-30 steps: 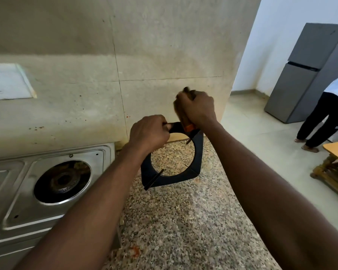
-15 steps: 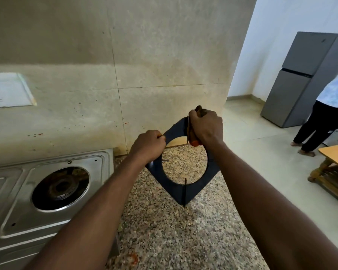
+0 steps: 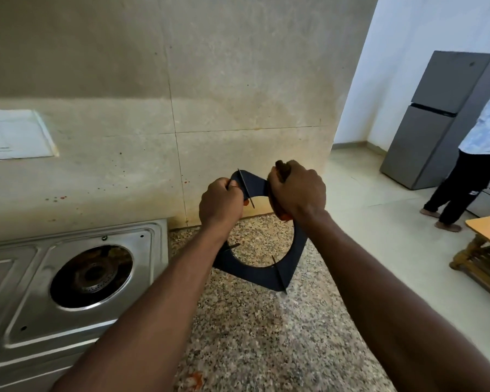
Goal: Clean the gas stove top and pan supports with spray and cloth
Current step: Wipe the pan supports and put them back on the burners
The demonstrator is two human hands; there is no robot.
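Above the speckled surface (image 3: 266, 343), both hands are holding the pan support (image 3: 266, 274) upright, the left hand (image 3: 220, 203) steadying its top corner while the right hand (image 3: 296, 190) is clenching an orange cloth (image 3: 280, 213) against the rim (presumably to reach every side).

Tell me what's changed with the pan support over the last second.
Both hands, left and right, kept their grip and turned the pan support in the air above the counter, bringing other corners to top and bottom. The orange cloth stayed under the right hand; the stove is unchanged.
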